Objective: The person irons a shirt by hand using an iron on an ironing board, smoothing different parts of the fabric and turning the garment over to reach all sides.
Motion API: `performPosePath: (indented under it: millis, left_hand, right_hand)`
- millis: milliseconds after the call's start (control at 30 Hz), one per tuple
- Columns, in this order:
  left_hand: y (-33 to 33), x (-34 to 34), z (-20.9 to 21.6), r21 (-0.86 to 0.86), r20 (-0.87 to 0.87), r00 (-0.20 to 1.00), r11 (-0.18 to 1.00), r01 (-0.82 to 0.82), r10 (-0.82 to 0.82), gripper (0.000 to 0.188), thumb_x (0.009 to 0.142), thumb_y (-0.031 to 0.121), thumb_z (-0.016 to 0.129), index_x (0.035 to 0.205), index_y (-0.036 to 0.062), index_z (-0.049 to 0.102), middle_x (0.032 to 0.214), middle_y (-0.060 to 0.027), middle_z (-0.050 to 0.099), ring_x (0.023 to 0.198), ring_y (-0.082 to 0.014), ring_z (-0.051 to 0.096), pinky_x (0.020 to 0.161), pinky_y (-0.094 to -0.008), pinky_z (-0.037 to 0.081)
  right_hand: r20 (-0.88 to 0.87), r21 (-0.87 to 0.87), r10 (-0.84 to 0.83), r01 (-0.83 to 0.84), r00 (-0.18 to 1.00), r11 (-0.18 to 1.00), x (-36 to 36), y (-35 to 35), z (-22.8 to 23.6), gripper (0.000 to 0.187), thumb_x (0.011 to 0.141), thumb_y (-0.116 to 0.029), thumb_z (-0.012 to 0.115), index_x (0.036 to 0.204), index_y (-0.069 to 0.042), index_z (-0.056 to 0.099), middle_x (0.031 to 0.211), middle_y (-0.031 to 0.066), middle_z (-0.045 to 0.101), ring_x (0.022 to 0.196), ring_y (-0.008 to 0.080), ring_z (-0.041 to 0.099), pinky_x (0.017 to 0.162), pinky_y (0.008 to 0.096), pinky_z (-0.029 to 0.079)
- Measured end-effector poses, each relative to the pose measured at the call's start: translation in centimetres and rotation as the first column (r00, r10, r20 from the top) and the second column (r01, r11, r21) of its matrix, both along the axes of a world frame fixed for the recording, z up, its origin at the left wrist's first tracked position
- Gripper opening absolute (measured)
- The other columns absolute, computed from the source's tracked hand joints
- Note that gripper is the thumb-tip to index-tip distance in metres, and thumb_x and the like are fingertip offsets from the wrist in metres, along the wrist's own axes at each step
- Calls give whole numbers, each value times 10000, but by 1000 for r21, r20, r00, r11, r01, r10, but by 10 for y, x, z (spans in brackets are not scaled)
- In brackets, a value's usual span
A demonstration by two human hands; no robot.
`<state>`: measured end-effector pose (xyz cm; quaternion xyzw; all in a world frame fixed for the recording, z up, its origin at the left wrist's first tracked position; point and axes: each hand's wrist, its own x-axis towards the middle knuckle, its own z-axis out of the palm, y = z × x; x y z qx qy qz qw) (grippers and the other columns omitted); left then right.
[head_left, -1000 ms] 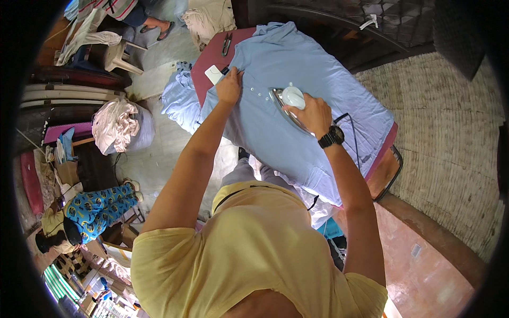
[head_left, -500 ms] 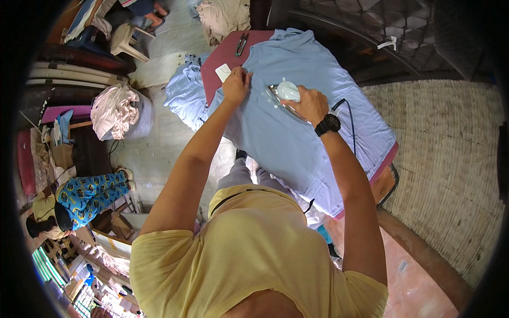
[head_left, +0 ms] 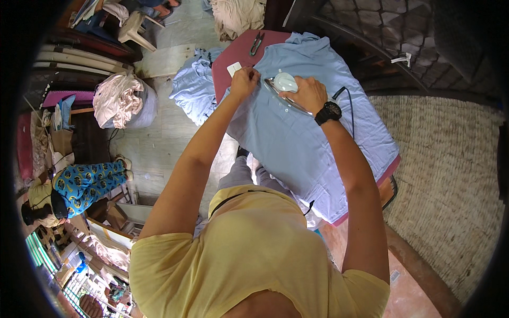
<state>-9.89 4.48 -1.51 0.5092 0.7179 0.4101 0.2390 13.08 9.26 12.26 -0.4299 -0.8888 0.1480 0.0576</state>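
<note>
A light blue shirt (head_left: 281,127) lies spread over a dark red ironing board (head_left: 233,50), its buttons showing beside the iron. My right hand (head_left: 310,95) is wrapped round the handle of a steam iron (head_left: 286,83), whose soleplate rests on the cloth with the tip pointing far left. At the shirt's left edge, my left hand (head_left: 244,83) has its fingers bent together on the fabric; the fingertips are partly hidden. Just beyond that hand sits a small white card (head_left: 233,68). Dark thread snips (head_left: 256,44) lie near the board's far end.
Crumpled blue cloth (head_left: 193,85) hangs off the board's left side. A tub heaped with pale garments (head_left: 119,100) stands on the left floor. The iron's black cord (head_left: 350,111) runs along the right side. A metal grille (head_left: 382,37) is at far right; another person (head_left: 90,185) stands left.
The iron in my right hand has slid a little toward the far left over the shirt. My left hand stays near the shirt's edge. The whole view has shifted slightly.
</note>
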Motion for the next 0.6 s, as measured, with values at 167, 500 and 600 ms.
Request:
performPosePath:
  millis: [167,500,600]
  left_hand:
    - [-9,-2,4,16,111,994,1000,-18,16,202,873,197,701,914,2,663,844,-181,701,777,-332,690,718,-415,529]
    - [-46,-14,21,-253,-17,991,959,126,-135,368,829,291,793,936,-24,636,826,-131,692,761,-241,678,716,-359,535]
    - [-43,-19,14,-296,54,982,936,189,-181,380,800,298,818,925,-23,658,840,-136,692,769,-238,674,714,-364,534]
  right_hand:
    - [23,-7,-19,19,1000,1000,-8,6,-4,590,715,-611,774,906,-56,710,796,202,703,782,384,699,697,495,548]
    - [11,15,-2,2,1000,1000,-10,7,-8,575,725,-593,776,897,-48,713,799,207,703,783,386,698,695,497,547]
    - [-3,-8,-31,31,1000,999,-13,6,-2,569,726,-580,781,889,-39,713,815,220,704,802,392,698,700,495,548]
